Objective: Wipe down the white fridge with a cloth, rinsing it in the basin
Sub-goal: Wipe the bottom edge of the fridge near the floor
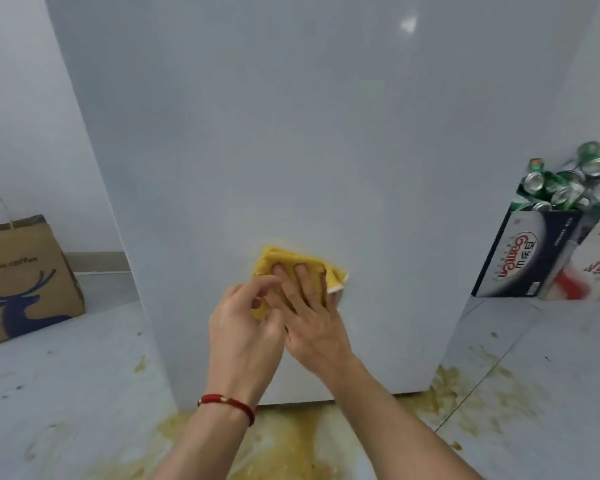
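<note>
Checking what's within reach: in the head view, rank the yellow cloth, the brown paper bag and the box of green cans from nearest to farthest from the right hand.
1. Yellow cloth, under the right hand on the fridge.
2. Box of green cans, on the right.
3. Brown paper bag, far left.

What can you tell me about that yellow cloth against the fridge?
The cloth is mustard yellow with a white underside showing at its right corner, soft and seemingly folded. It lies flat against the lower front of the white fridge. The right hand presses it with straight fingers; the left hand pinches its lower left edge.
</note>
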Tool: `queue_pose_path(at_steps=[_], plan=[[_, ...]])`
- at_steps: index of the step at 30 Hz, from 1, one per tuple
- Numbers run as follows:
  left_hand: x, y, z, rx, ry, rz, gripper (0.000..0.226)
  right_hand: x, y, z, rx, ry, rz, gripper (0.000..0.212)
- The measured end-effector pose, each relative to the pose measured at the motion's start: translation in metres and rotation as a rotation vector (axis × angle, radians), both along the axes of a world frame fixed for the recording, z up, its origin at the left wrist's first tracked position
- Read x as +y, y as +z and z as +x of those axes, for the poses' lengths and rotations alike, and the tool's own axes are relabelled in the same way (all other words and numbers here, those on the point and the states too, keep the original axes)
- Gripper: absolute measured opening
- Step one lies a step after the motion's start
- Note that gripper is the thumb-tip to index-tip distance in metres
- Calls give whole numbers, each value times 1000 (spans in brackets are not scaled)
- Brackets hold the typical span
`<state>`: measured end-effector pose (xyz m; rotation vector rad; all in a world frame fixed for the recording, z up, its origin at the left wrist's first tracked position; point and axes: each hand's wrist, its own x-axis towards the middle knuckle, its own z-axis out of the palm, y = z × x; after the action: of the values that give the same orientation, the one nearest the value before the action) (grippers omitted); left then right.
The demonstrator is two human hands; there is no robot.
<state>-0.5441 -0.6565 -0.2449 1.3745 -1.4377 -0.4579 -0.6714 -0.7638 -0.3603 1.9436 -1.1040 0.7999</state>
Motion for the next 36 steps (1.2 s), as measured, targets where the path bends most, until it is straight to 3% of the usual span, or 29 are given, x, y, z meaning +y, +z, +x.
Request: queue_pose_path(at_steps=[2,5,7,11,13,14,16,19,21,23,25,28,32,34,36], plan=[[3,-4,-5,-33,-20,0,43,-4,4,-59,7,-59,-34,76],[5,-10,4,-76,0,23,42,-1,8,-142,-391,-276,42,83],[4,-12,17,-65,20,45,38,-3,7,-148,-672,-333,115,81],[13,-14,34,-49,38,98,33,-16,29,-101,-1664,-369,73,78],[17,-14,44,-43,65,121,32,-20,40,-76,-1919,-385,116,76],[19,-15,47,-32,77,143,31,-18,42,-60,-1965,-381,147,77],[17,-15,48,9,96,163,29,-7,46,-6,-1863,-319,242,77],[12,-18,26,10,69,195,29,17,9,68,-1403,-321,267,79],[11,-19,6,4,15,218,31,24,-19,60,-1160,-293,314,83],[12,-20,-3,-5,-23,231,33,19,-32,10,-1055,-316,306,87],[12,-22,0,-7,-25,236,34,13,-22,-52,-1145,-391,287,87],[15,-27,30,-21,23,258,35,7,16,-118,-1568,-374,307,82],[16,-21,81,5,159,305,32,-9,30,-128,-2008,-352,258,87],[19,-17,104,11,240,315,29,-16,26,-79,-1969,-353,276,88],[22,-17,115,9,276,313,28,-9,26,-11,-1761,-319,246,83]])
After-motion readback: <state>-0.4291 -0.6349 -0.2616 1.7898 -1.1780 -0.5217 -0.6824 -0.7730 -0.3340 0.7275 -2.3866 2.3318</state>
